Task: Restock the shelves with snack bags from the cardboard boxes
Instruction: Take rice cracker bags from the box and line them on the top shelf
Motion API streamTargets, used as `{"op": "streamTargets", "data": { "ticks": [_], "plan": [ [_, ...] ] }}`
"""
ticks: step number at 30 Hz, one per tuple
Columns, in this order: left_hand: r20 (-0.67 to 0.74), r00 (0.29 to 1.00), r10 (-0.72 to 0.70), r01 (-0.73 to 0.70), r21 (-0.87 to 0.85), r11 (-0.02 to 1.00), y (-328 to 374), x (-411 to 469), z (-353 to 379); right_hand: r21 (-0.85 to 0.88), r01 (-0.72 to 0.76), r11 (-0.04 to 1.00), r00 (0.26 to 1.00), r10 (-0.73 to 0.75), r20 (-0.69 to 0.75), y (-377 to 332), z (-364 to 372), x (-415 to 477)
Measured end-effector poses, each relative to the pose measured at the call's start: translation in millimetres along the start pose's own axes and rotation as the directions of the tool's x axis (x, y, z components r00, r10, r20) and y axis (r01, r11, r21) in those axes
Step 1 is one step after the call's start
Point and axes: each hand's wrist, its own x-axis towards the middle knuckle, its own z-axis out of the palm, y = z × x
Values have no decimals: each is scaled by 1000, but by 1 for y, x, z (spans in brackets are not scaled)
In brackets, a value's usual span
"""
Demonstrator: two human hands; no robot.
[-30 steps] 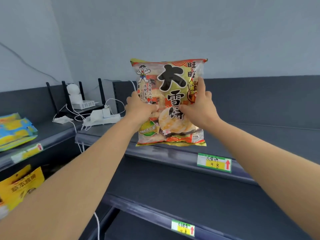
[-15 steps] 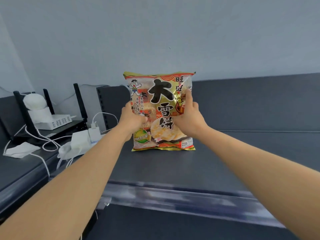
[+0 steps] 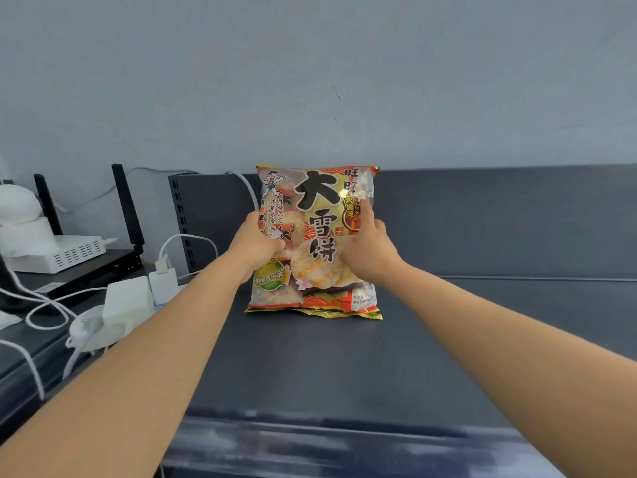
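- Both hands grip the snack bag from its two sides; the left hand curls its fingers round the left edge, thumb on the printed front; the right hand curls round the right edge, one finger raised along the bag's side
- Bag stands upright on the dark shelf, its bottom seam touching the surface, its back near the rear panel; front print faces the camera
- Left of the shelf, well apart from the bag: a white router with black antennas, white power adapters and loose white cables; a grey wall rises behind
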Motion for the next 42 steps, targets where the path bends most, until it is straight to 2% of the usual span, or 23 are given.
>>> {"op": "streamTargets", "data": {
  "ticks": [5, 12, 16, 19, 22, 24, 28, 34, 38, 42],
  "plan": [
    [-16, 999, 33, -32, 72, 997, -3, 1, 4, -9, 5, 1000, 1000, -5, -11, 4, 4, 1],
    [-124, 988, 94, -46, 340, 939, -1, -13, 6, -222, 84, 971, 993, -101, -66, 10, 4, -13],
    [-190, 948, 255, -147, 449, 881, 14, -36, 10, -313, 126, 941, 982, -164, -97, 11, -5, -28],
    [-133, 912, 388, -296, 442, 847, 31, -60, 21, -360, 177, 916, 971, -223, -90, 18, -23, -45],
    [26, 866, 499, -453, 462, 762, 52, -90, 44, -444, 204, 872, 963, -260, -67, 34, -51, -66],
    [164, 803, 573, -574, 467, 673, 67, -112, 66, -527, 205, 825, 957, -281, -68, 51, -75, -84],
    [434, 589, 682, -808, 342, 481, 98, -159, 121, -657, 139, 741, 965, -251, -79, 97, -134, -134],
    [600, 320, 733, -945, 149, 290, 142, -242, 221, -743, -137, 656, 972, -54, -227, 179, -234, -240],
    [673, 207, 710, -973, 62, 224, 166, -311, 289, -757, -280, 591, 950, 57, -306, 235, -298, -317],
    [715, 142, 684, -976, -12, 215, 193, -384, 360, -772, -363, 521, 931, 165, -327, 294, -356, -386]
  ]
}}
